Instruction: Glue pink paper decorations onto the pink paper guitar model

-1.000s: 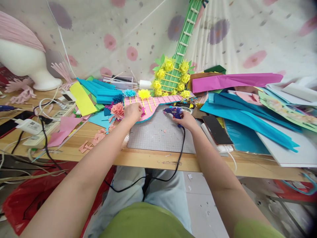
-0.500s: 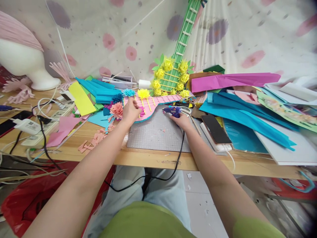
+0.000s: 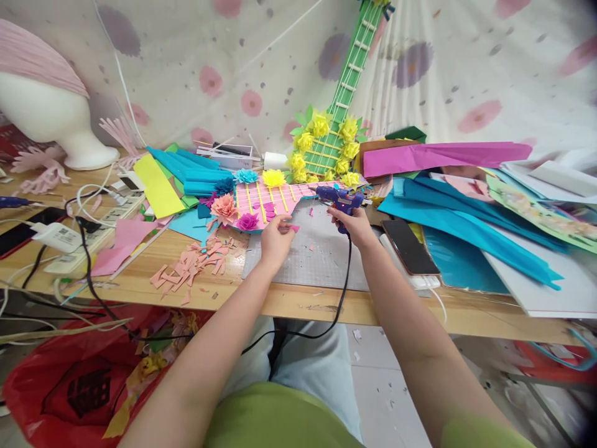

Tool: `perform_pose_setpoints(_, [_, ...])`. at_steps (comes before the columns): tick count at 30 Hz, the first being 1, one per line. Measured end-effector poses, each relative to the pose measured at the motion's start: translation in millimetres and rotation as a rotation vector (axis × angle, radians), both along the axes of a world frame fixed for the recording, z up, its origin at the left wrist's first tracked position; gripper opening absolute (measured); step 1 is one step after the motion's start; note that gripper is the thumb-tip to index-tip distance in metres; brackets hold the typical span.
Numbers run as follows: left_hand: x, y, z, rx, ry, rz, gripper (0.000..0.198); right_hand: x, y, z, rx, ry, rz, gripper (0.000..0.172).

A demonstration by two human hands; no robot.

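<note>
My left hand [image 3: 277, 239] is closed in a pinch on a small magenta paper piece [image 3: 293, 228], just in front of the pink paper guitar [image 3: 256, 202]. Yellow strips run across that guitar, and paper flowers line its left edge, among them a coral flower [image 3: 224, 209], a magenta flower [image 3: 247, 221] and a yellow flower [image 3: 273, 178]. Wrapped around the handle of a blue glue gun [image 3: 342, 198] is my right hand [image 3: 355, 225]. The gun's nozzle points left over the grey cutting mat [image 3: 312, 261], and its black cord hangs past the table edge.
A green paper guitar [image 3: 321, 152] with yellow flowers leans at the back. Blue crepe paper [image 3: 466, 211] and a phone [image 3: 410, 247] lie to the right. Coral paper scraps [image 3: 191, 264], a power strip [image 3: 112, 218] and cables occupy the left. A red bag [image 3: 56, 373] sits below.
My left hand has moved right and toward me, off the guitar, and now pinches a magenta paper piece. The glue gun is raised slightly, and its nozzle has shifted right.
</note>
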State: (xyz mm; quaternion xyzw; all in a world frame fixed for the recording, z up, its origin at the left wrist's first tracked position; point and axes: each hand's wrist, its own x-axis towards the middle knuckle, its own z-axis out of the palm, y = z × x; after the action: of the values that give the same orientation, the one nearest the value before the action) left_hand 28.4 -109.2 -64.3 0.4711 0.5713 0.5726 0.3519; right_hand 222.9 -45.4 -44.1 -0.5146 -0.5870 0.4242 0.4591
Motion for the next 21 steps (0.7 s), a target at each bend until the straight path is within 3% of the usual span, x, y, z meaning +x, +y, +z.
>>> perform_pose_setpoints(3, [1.5, 2.8, -18.3, -0.091, -0.155, 0.053, 0.022, 3.8, -8.3, -0.3, -0.033, -0.044, 0.095, 0.039])
perform_pose_setpoints(6, [-1.0, 5.7, -27.1, -0.127, -0.29, 0.087, 0.017, 6.5, -15.9, -4.3, -0.059, -0.121, 0.169, 0.04])
perform_pose_setpoints(21, [-3.4, 1.1, -29.3, -0.079, -0.345, 0.142, 0.018, 0.8, -24.1, -16.1, -0.107, -0.202, 0.277, 0.044])
